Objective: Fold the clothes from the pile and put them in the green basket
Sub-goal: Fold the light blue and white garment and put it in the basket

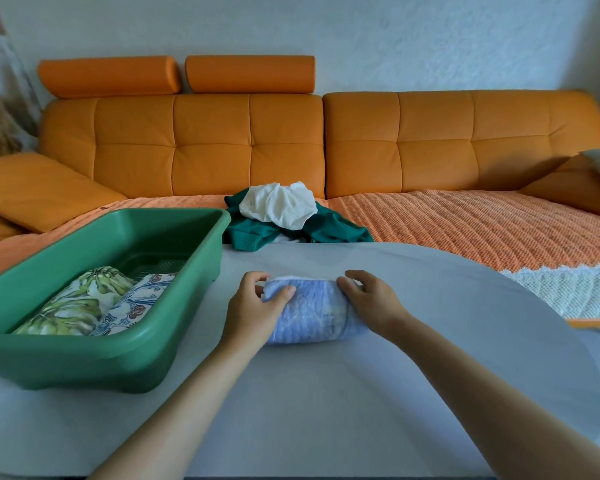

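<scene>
One long orange sofa point(250, 140) against a white wall, topped at eleven o'clock by two bolster headrests point(110, 76), seat spread with an orange quilted cover point(465, 223). In front, one pale grey rounded surface point(326, 393). At nine o'clock on it, one green basket point(84, 362) holding two folded garments, leaf-print bundle point(73, 306) touching blue-floral bundle point(132, 303). At twelve o'clock, on the sofa just past the far edge, one pile point(281, 216) of green and white clothes. Centre of the surface, one light blue rolled garment point(312, 313), left hand point(253, 306) and right hand point(371, 303) at its ends, fingers of both curled onto the cloth.
</scene>
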